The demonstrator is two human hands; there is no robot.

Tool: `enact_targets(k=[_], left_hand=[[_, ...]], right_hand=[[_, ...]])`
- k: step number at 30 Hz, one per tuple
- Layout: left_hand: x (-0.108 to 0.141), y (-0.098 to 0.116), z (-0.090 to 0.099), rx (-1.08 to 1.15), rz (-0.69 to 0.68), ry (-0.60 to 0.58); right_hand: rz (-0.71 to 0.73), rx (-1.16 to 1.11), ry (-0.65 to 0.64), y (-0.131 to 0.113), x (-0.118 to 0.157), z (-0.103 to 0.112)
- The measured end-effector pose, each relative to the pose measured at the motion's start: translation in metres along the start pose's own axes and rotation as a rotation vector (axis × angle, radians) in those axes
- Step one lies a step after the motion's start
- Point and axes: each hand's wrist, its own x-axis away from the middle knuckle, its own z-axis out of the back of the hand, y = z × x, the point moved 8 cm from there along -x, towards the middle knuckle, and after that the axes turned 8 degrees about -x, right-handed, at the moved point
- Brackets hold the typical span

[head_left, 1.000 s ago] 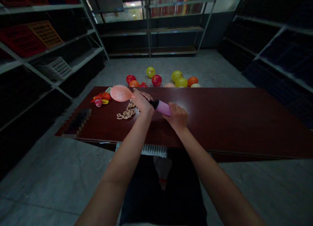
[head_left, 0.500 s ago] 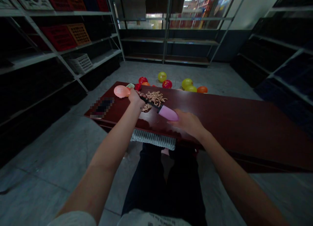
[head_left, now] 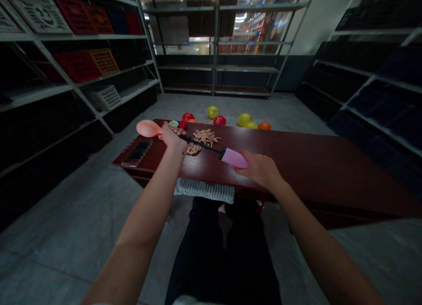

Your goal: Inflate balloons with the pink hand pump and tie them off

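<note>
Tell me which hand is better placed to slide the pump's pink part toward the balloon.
Right, I'd judge: the right hand grips the pink part, with black rod showing ahead of it. The left hand is at the other end, beside the peach balloon.

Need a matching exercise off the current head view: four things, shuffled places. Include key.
1. Peach balloon
2. Lilac cylinder
3. Tan curled pieces
4. Yellow balloons

A. On the tabletop
B. Beyond the table's far edge
C. In the right hand
D. At the left hand, its neck end towards the fingers

Pairs: 1-D, 2-C, 3-A, 4-B
</note>
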Motion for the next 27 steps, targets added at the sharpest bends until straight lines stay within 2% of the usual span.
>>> enact_targets(k=[3, 10, 14, 18, 22, 25, 27], left_hand=[[0.014, -0.014, -0.003, 0.093, -0.013, 0.056], [0.051, -0.045, -0.040, 0.114, 0.005, -0.054], [0.056, -0.054, -0.051, 0.106, 0.055, -0.077], [0.040, -0.062, -0.045, 0.083, 0.095, 0.000], [0.013, -0.067, -0.032, 0.032, 0.067, 0.063], [-0.009, -0.058, -0.019, -0.011, 0.014, 0.113], [-0.024, -0.049, -0.015, -0.063, 0.037, 0.079]], right_hand=[[0.006, -0.006, 0.002, -0.004, 0.001, 0.001], [0.063, -0.044, 0.081, -0.023, -0.013, 0.013], [0.064, -0.019, 0.105, -0.023, -0.020, 0.016], [0.044, 0.022, 0.113, -0.018, -0.025, 0.007], [0.078, 0.033, 0.169, -0.013, -0.035, -0.009], [0.137, 0.041, 0.213, -0.006, -0.044, -0.022], [0.162, 0.052, 0.229, 0.001, -0.050, -0.033]])
